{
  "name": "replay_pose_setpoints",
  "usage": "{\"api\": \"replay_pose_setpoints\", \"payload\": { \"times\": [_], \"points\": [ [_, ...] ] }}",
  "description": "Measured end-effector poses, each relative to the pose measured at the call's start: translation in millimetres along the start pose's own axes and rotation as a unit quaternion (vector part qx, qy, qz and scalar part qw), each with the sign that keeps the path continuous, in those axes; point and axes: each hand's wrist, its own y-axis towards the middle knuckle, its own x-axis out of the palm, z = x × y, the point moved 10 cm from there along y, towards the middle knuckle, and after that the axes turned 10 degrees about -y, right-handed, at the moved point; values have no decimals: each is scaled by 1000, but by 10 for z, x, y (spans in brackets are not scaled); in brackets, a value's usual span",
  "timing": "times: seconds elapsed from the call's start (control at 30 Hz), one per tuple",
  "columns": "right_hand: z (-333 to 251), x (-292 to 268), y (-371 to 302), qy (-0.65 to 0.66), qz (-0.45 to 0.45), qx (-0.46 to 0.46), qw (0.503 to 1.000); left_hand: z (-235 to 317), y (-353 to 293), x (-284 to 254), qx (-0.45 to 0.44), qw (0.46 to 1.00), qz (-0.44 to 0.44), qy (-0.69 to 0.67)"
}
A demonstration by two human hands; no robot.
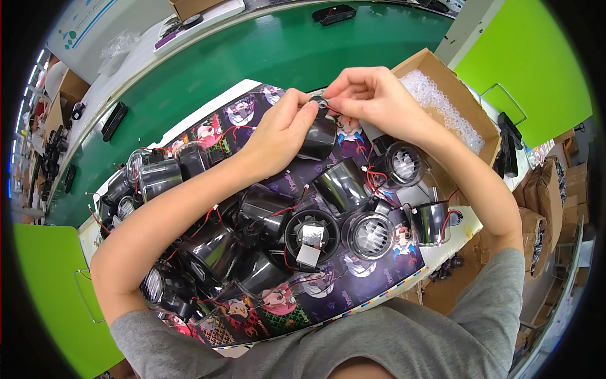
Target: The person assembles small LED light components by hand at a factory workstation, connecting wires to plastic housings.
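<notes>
My left hand [281, 136] is closed around a glossy black cylindrical housing [317, 140], steadying it above the printed sheet. A small dark round piece [320, 103] sits at the far end of this housing, by my left thumb and fingertips. There my right hand [377, 101] pinches a thin red wire [331, 108] between thumb and forefinger; the wire's tip is hidden by the fingers. Nearer me lie several similar black housings with red leads, among them one on its side [341, 184], one with a clear finned front [370, 235] and an open one [312, 237] with silvery squares on it.
A colourful sheet with cartoon figures [353, 287] covers the work surface. To the right stands a cardboard box [490, 129] of small clear rings [442, 104]. A green conveyor belt [265, 47] curves past the far side, carrying black parts [115, 121]. More housings crowd the left.
</notes>
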Motion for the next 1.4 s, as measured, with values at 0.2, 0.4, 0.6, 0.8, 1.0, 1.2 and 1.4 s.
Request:
{"api": "replay_pose_setpoints", "payload": {
  "times": [0.2,0.4,0.6,0.8,1.0,1.2,1.4],
  "points": [
    [-256,-70,-105,-135,89,-99,982,197,-34,2,26,994,20,105],
    [-289,-64,-93,-150,107,-119,976,96,-17,-62,-5,998,42,56],
    [-173,-42,-67,-63,74,-42,994,98,-41,-32,-11,999,28,46],
    [-216,-50,-78,-72,56,-58,994,140,-20,-3,12,997,29,67],
    [-493,-52,-177,-257,108,-184,942,251,-35,15,62,987,27,147],
    [-670,80,-292,-366,143,-267,880,430,-83,101,134,957,33,256],
    [-455,-43,-192,-238,108,-177,949,418,-79,110,131,951,29,277]
  ]
}}
